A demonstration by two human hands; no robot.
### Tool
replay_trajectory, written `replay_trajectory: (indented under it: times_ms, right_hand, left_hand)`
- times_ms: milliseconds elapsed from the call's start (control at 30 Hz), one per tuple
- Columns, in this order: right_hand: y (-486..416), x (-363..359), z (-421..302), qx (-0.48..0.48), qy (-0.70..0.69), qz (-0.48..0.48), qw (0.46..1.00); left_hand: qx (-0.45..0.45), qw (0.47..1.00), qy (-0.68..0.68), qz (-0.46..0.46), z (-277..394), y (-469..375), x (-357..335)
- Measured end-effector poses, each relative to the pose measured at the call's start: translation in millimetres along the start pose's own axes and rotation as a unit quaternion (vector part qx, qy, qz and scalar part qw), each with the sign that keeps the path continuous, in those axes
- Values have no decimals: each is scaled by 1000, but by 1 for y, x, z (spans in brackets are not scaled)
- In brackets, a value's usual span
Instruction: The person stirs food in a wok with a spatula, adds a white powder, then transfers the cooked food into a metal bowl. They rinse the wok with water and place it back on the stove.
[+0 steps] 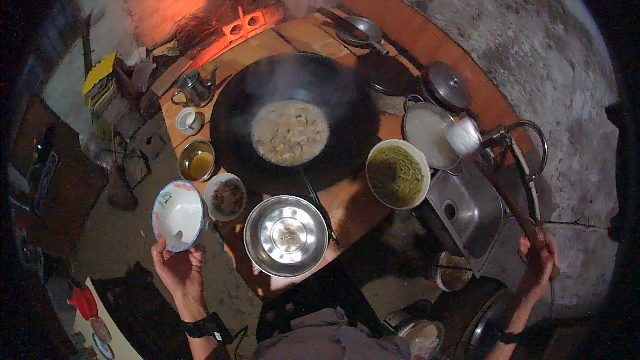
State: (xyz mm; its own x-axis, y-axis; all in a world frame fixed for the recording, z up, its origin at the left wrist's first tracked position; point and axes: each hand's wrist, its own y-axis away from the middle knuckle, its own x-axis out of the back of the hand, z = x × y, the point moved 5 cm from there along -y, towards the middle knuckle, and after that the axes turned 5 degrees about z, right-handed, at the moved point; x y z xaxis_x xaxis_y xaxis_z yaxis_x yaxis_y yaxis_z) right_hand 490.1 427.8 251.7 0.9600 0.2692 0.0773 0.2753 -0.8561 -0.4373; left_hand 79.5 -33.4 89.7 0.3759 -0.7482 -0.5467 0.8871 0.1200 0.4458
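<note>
My left hand (181,267) grips the lower rim of a white bowl (176,215) with a blue edge and painted marks, tilted so its inside faces me. A small white patch shows low in the bowl; I cannot tell what it is. On the right, my right hand (540,255) is closed around the long wooden handle of a ladle (462,136). Its metal head is blurred, over or beside a two-handled pot of whitish liquid (427,135). Between my hands, a large black wok (235,155) holds a pale, steaming stew with chunks (290,132).
A steel basin (252,240) stands before me on the tiled stove top (357,215). To its left are a bowl of dark food (227,197) and a bowl of yellow liquid (197,162). Green beans fill a bowl (397,174) near the sink (465,210). A kettle (195,87) stands far left.
</note>
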Motion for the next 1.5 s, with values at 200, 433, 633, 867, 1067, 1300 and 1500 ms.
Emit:
replay_trajectory:
  times_ms: [200,433,633,867,1067,1300,1500]
  right_hand:
    - [-67,-222,46,-74,42,-198,976]
    - [-92,-423,89,-151,64,-364,917]
    - [-102,-464,115,-170,46,-334,926]
    - [-78,-483,113,0,159,-482,862]
    - [-105,-447,65,146,150,-374,903]
    - [-76,-356,103,-201,-71,-225,951]
    - [-31,-326,141,-207,-110,-173,957]
  left_hand:
    - [0,999,34,-13,6,4,14]
    - [-262,947,-184,19,33,40,44]
    - [-56,985,17,162,34,55,81]
    - [-77,984,38,154,35,57,88]
    - [-66,991,23,117,32,51,69]
    - [-65,990,43,117,25,36,63]
    - [-86,994,-7,63,27,21,65]
